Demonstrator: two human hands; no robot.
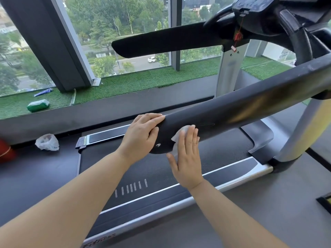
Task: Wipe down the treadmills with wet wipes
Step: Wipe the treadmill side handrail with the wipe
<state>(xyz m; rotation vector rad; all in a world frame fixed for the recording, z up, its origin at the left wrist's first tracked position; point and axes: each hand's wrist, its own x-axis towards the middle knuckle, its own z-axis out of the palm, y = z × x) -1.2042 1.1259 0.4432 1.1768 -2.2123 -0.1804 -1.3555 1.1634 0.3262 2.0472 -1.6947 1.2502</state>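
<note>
A black treadmill handrail [241,106] runs from upper right down to its end cap at the centre. My left hand [141,135] rests on that end with its fingers wrapped over the top. My right hand [188,158] presses a white wet wipe [180,135] flat against the rail's near side, fingers straight. Most of the wipe is hidden under my palm. Below lies the treadmill's black belt [161,169] with silver side rails. The other handrail [161,42] stretches across the upper middle, under the console [265,13].
A green wet-wipe pack [38,105] and a blue tube [43,92] lie on the artificial-grass ledge by the window. A crumpled plastic bag [47,142] and a red object [6,151] sit on the dark floor at left. A red safety clip [237,37] hangs from the console.
</note>
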